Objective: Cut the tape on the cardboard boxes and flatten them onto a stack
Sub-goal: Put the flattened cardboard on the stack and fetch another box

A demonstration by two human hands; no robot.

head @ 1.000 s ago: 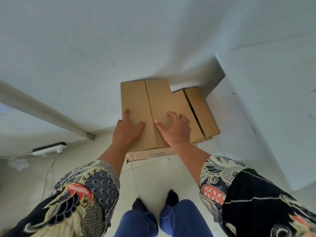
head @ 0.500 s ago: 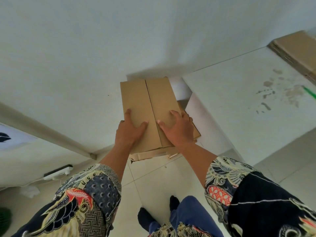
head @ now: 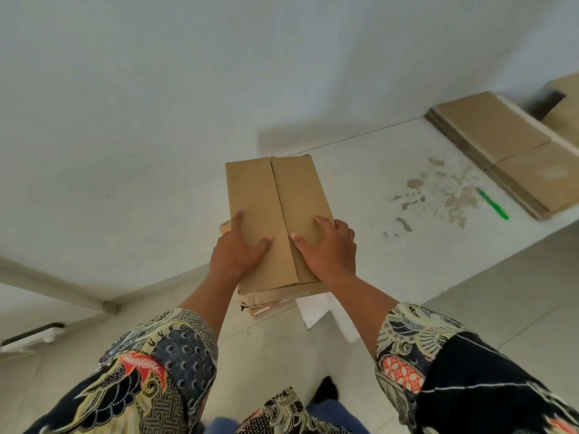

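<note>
Seen from above, two hands press on a flattened box (head: 275, 214) at the centre of the frame. The box lies on a low stack (head: 269, 300) of flattened cardboard whose ragged edges show beneath its near end, on the floor (head: 517, 324) beside a wall.

At centre left, the left hand (head: 236, 253) is laid flat on the left panel, fingers spread and straight, thumb angled toward the middle seam; nothing is gripped. Just right of the seam, the right hand (head: 329, 249) rests on the right panel, its fingers bent over the box's right edge so that the edge appears to be held.

The step in hand is judged to be settling the box squarely on the stack. It would be done well by pressing evenly on both panels, aligning the edges with the cardboard below, and flattening the seam so that nothing springs up.

The box's long axis runs from the lower centre of the frame toward the upper centre, leaning slightly left, with its far end toward the wall.

At the right of the frame, a stained white tabletop (head: 376, 183) carries a green cutter (head: 492, 203) and more flat cardboard (head: 507, 148) at upper right.
</note>
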